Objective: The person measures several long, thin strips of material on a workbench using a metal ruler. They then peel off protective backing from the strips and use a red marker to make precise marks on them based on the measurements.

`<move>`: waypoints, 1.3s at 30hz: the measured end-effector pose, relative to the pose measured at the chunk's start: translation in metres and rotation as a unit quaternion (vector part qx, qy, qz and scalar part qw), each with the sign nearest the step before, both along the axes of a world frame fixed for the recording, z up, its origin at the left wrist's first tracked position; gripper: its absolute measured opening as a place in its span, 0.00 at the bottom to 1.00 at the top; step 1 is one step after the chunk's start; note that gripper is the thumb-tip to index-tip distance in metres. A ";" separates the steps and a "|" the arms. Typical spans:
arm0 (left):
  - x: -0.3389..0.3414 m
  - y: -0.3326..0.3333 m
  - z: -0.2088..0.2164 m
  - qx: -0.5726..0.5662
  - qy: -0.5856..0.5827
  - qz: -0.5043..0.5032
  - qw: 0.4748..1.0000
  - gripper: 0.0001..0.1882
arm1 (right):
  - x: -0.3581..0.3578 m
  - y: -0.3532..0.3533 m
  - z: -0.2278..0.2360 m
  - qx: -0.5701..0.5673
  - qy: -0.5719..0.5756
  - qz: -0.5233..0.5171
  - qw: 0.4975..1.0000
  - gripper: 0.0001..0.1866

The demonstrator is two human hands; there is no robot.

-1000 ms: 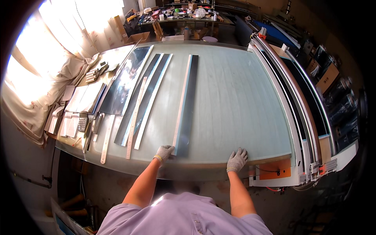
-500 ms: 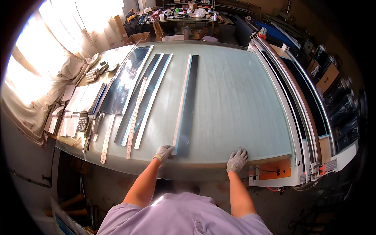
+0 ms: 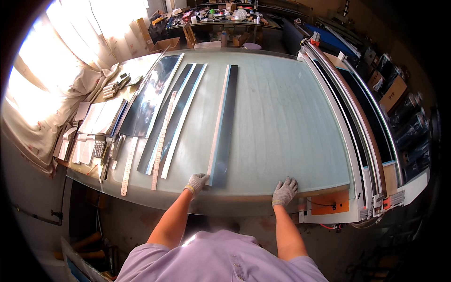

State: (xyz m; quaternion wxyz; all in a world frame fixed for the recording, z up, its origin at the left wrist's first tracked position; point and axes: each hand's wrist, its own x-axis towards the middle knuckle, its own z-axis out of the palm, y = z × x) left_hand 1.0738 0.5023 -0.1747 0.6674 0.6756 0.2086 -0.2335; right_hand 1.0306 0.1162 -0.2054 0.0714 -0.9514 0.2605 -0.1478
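Observation:
In a grey knit glove, my left hand (image 3: pixel 197 183) is at the near end of a long dark strip (image 3: pixel 229 108) with a pale pink and light-blue edge. Its fingers are closed at the strip's near left corner; the fingertips are partly hidden. My right hand (image 3: pixel 284 191), gloved alike, lies on the near edge of the glass-topped table (image 3: pixel 286 122) with its fingers stretched out, holding nothing. Left of the strip lie two more dark strips (image 3: pixel 185 113) with white edges. A steel ruler (image 3: pixel 164 141) rests over them, and a second ruler (image 3: pixel 129 167) lies farther left.
A wide glossy dark sheet (image 3: pixel 149 98) lies at the left, beside papers (image 3: pixel 101 116) and a calculator (image 3: pixel 99 146). Along the right side runs a machine rail with rollers (image 3: pixel 359 117). A cluttered bench (image 3: pixel 221 21) stands at the back, and a curtain (image 3: pixel 61 70) hangs at left.

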 end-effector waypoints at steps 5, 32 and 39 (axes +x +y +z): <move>0.003 0.009 -0.021 0.011 -0.015 -0.001 1.000 0.21 | 0.001 0.004 0.003 -0.003 -0.003 0.006 1.000 0.23; 0.001 0.002 -0.007 -0.017 0.001 0.007 1.000 0.22 | 0.000 0.002 0.007 0.004 0.005 0.001 1.000 0.23; 0.002 0.006 -0.016 -0.004 -0.008 0.003 1.000 0.22 | 0.000 0.003 0.006 -0.001 0.005 0.005 1.000 0.23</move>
